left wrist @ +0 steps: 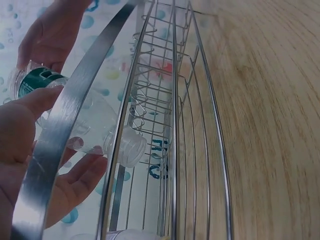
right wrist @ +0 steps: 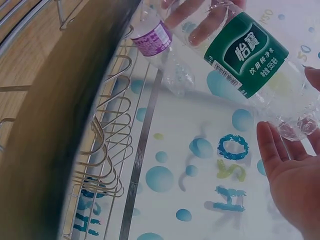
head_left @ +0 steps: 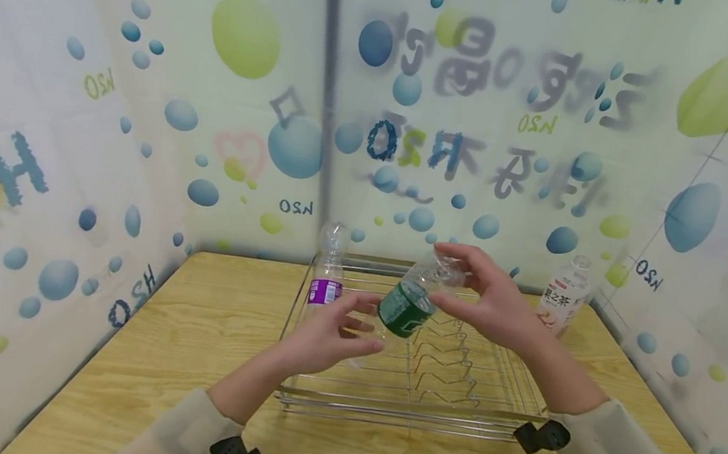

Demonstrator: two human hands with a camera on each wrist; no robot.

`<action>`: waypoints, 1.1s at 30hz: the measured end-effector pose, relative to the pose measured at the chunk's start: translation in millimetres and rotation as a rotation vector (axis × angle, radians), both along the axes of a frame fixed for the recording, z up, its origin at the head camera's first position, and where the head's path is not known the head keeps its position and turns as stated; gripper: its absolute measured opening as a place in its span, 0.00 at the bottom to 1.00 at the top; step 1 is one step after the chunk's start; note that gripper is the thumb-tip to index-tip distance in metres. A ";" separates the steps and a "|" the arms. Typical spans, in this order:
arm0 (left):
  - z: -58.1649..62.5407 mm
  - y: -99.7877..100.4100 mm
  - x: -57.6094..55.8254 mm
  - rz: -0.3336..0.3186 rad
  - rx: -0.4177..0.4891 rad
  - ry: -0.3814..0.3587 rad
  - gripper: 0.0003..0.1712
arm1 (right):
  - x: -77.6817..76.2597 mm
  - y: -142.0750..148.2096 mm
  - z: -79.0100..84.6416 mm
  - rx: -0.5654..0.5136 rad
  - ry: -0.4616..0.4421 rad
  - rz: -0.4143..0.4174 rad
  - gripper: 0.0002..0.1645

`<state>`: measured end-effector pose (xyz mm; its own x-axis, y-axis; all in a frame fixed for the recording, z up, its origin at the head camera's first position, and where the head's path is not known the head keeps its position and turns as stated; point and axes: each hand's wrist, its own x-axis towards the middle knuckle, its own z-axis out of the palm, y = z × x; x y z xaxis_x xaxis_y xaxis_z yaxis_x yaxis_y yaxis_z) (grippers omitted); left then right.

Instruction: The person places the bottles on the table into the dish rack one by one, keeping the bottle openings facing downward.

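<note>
In the head view, a green-labelled water bottle (head_left: pixel 405 310) is held tilted above the wire dish rack (head_left: pixel 411 407), loosely clasped by the curled left hand (head_left: pixel 328 331) and the partly spread right hand (head_left: pixel 500 299). In the left wrist view, its neck (left wrist: pixel 132 148) is seen beside the left fingers (left wrist: pixel 85 172). In the right wrist view, its base (right wrist: pixel 296 119) is straddled by thumb (right wrist: pixel 314 77) and fingertips (right wrist: pixel 267 139).

A wood-grained table (head_left: pixel 212 315) stands before pale sheeting (head_left: pixel 500 212) bearing blue and green bubbles (head_left: pixel 245 37), reversed "H2O" lettering (head_left: pixel 412 147) and a faint pink heart (head_left: pixel 247 150).
</note>
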<state>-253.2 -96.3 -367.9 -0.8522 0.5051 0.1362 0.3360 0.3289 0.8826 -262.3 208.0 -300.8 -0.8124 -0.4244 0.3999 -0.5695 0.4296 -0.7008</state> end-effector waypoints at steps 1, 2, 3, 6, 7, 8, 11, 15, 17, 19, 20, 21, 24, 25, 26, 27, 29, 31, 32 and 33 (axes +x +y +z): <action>-0.8 0.1 -0.3 0.004 0.001 0.002 0.40 | -0.1 -0.7 0.0 0.000 0.000 -0.004 0.43; -1.5 0.2 -0.6 0.011 0.000 0.005 0.40 | -0.4 -1.5 0.0 0.000 0.000 -0.010 0.43; -1.9 0.3 -0.7 0.018 -0.003 0.008 0.40 | -0.2 -2.1 0.1 0.000 -0.001 -0.013 0.43; -1.9 0.9 -1.0 0.028 -0.006 0.017 0.41 | -0.6 -3.7 0.1 0.004 -0.004 -0.027 0.44; -1.9 1.1 -1.1 0.028 -0.007 0.018 0.41 | -0.7 -4.5 0.3 0.002 -0.008 -0.029 0.45; -1.8 1.4 -1.2 0.029 -0.007 0.018 0.41 | -0.7 -5.0 0.4 0.001 -0.014 -0.031 0.46; -1.0 2.0 -1.3 0.027 0.005 0.012 0.42 | -1.2 -6.0 -0.6 -0.014 -0.049 -0.023 0.49; 0.4 3.3 -1.4 0.015 0.052 -0.016 0.43 | -2.7 -7.0 -4.6 -0.023 -0.112 -0.005 0.51; 0.8 4.2 -1.2 0.006 0.076 -0.039 0.43 | -3.9 -8.0 -7.5 -0.021 -0.133 0.005 0.51; 1.4 5.0 -0.3 0.003 0.089 -0.063 0.44 | -4.3 -9.8 -10.2 -0.022 -0.142 0.020 0.49; 1.6 5.6 0.2 0.002 0.091 -0.073 0.44 | -4.6 -10.6 -11.6 -0.023 -0.143 0.028 0.48; 1.7 6.3 0.5 -0.001 0.095 -0.080 0.45 | -4.8 -11.6 -12.9 -0.028 -0.142 0.038 0.48; 1.8 8.8 1.1 -0.010 0.094 -0.085 0.46 | -5.0 -15.2 -16.2 -0.046 -0.150 0.066 0.48; 1.8 9.7 1.1 -0.014 0.093 -0.087 0.46 | -4.9 -16.4 -16.9 -0.052 -0.151 0.073 0.48; 1.7 10.6 1.0 -0.016 0.092 -0.086 0.46 | -4.9 -17.6 -17.7 -0.061 -0.152 0.081 0.49; 1.7 11.4 1.0 -0.019 0.093 -0.089 0.47 | -4.8 -19.0 -18.3 -0.069 -0.156 0.087 0.50; 1.6 12.7 1.0 -0.021 0.093 -0.100 0.47 | -4.7 -21.7 -19.3 -0.086 -0.164 0.094 0.51; 1.7 13.8 1.2 -0.023 0.094 -0.115 0.47 | -4.5 -24.3 -20.8 -0.098 -0.178 0.104 0.53; 1.8 14.2 1.3 -0.023 0.096 -0.122 0.48 | -4.4 -25.5 -21.4 -0.104 -0.188 0.107 0.54; 2.0 14.8 1.3 -0.025 0.098 -0.129 0.48 | -4.0 -26.7 -21.9 -0.112 -0.199 0.110 0.55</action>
<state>-251.9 -81.5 -365.9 -0.8533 0.5158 0.0759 0.2246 0.2324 0.9463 -266.3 181.3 -322.7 -0.8309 -0.4770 0.2864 -0.4548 0.2858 -0.8435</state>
